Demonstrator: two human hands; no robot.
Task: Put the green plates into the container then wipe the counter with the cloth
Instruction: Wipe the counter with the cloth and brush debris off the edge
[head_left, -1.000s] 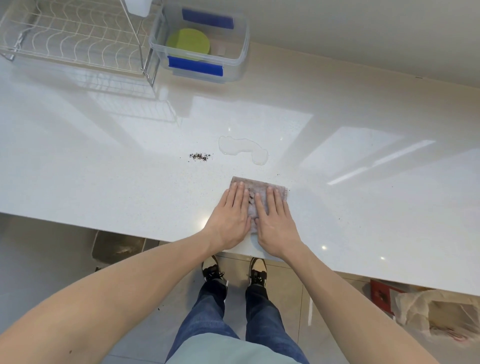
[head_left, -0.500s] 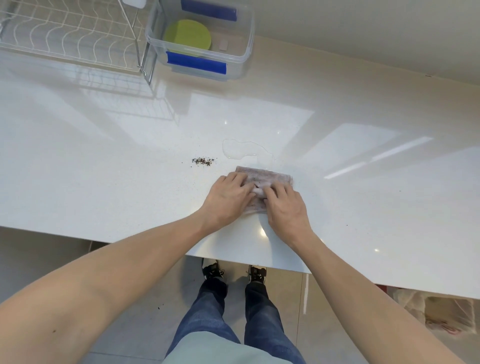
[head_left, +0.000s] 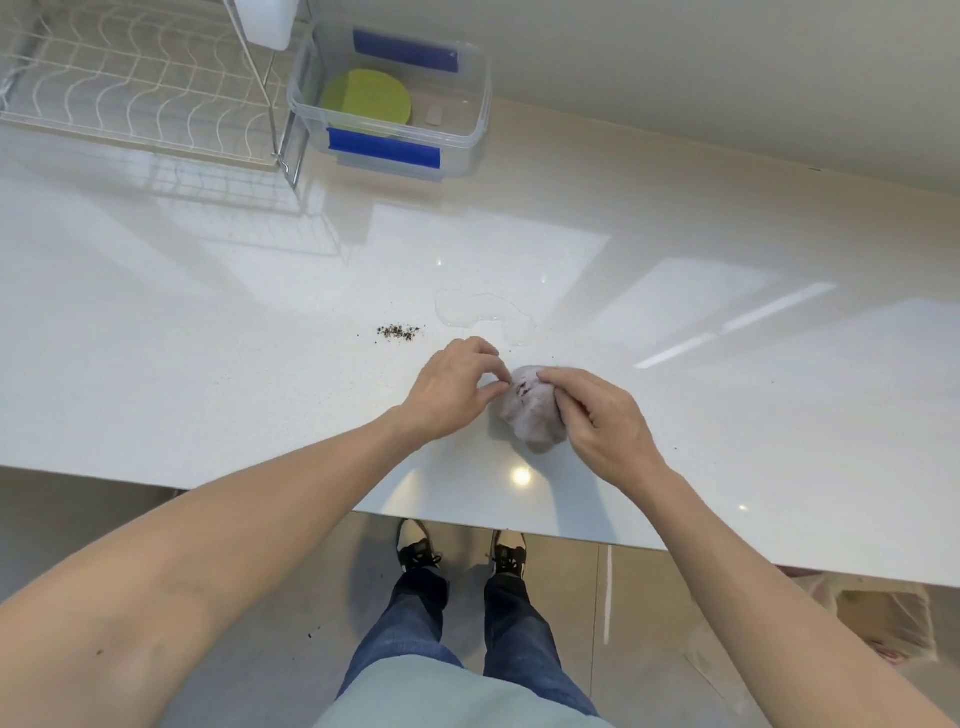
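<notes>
A pinkish-grey cloth (head_left: 527, 410) lies bunched into a lump on the white counter (head_left: 208, 364), with dark specks on its top. My right hand (head_left: 602, 421) grips the cloth from the right side. My left hand (head_left: 452, 387) sits just left of it, fingertips pinched together and touching the cloth's edge. Just beyond the cloth lie a clear water spill (head_left: 483, 312) and a small pile of dark crumbs (head_left: 399, 331). Green plates (head_left: 366, 98) lie stacked inside the clear container (head_left: 478, 124) with blue clips, at the back of the counter.
A wire dish rack (head_left: 140, 88) stands at the back left, beside the container. The counter's front edge runs just behind my hands, with my feet and the tiled floor below. A plastic bag (head_left: 883, 623) lies on the floor at right.
The cloth was flat under both palms, then slid toward the spill. Now it is gathered into a lump, my right hand holding it and my left hand pulled to its left edge.
</notes>
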